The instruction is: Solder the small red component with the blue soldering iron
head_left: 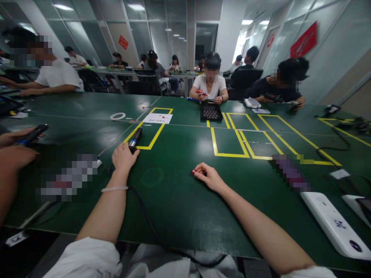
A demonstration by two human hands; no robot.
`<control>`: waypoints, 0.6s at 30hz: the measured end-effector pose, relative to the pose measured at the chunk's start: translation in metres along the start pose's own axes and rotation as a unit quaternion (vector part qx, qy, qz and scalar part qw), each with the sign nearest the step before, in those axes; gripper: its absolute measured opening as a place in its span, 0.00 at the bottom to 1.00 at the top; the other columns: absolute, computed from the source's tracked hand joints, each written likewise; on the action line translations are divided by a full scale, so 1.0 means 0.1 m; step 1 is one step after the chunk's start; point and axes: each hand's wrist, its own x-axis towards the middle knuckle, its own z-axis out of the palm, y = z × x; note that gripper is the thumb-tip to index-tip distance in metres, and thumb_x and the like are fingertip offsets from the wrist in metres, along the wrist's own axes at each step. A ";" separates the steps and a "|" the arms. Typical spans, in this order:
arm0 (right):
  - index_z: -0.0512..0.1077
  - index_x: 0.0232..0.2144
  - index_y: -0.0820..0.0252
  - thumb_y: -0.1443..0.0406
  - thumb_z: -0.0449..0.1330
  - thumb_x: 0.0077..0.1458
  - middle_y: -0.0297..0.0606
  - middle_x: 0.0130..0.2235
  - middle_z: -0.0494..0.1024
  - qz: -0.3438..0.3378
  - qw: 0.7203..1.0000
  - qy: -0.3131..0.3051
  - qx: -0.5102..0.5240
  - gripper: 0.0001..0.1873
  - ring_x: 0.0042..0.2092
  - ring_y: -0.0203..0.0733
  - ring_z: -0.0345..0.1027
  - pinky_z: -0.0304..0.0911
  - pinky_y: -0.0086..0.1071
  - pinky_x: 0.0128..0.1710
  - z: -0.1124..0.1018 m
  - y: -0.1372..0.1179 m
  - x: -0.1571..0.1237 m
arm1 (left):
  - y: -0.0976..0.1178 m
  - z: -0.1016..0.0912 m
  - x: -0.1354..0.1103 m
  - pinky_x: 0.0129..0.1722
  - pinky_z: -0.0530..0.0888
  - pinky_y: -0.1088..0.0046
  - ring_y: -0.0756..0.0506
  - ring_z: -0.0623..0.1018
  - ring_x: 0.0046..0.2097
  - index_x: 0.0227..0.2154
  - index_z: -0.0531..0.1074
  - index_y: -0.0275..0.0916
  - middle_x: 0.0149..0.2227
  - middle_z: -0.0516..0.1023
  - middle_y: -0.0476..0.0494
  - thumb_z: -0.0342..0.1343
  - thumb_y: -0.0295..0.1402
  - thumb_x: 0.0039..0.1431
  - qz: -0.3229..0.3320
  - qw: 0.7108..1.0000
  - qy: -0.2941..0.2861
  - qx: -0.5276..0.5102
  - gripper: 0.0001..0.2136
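My left hand rests on the green table with its fingers wrapped round the near end of a black electric screwdriver, which lies pointing away over a yellow tape outline. A black cable runs from it back toward me. My right hand lies on the table further right, fingers pinched on a small red object too small to name.
Yellow tape rectangles mark the table. A black parts tray, a white paper and a white ring lie further off. White devices sit at the right. Other people sit around, one's hands at my left.
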 end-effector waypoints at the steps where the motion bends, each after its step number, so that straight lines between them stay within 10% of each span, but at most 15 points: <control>1: 0.69 0.38 0.61 0.56 0.60 0.57 0.35 0.33 0.74 -0.001 1.000 -0.002 0.001 0.15 0.31 0.34 0.65 0.60 0.27 0.31 0.00 0.00 0.00 | -0.07 0.01 0.03 0.51 0.66 0.49 0.27 0.67 0.56 0.58 0.61 0.32 0.58 0.64 0.25 0.48 0.48 0.59 -0.021 0.999 -0.034 0.009 0.30; 18: 0.69 0.38 0.61 0.56 0.59 0.56 0.34 0.32 0.73 -0.001 1.000 -0.001 -0.014 0.14 0.30 0.33 0.63 0.59 0.27 0.31 -0.02 -0.02 0.00 | 0.07 -0.02 0.01 0.44 0.73 0.54 0.30 0.73 0.52 0.55 0.64 0.38 0.53 0.68 0.28 0.50 0.51 0.55 -0.027 0.993 -0.118 0.012 0.30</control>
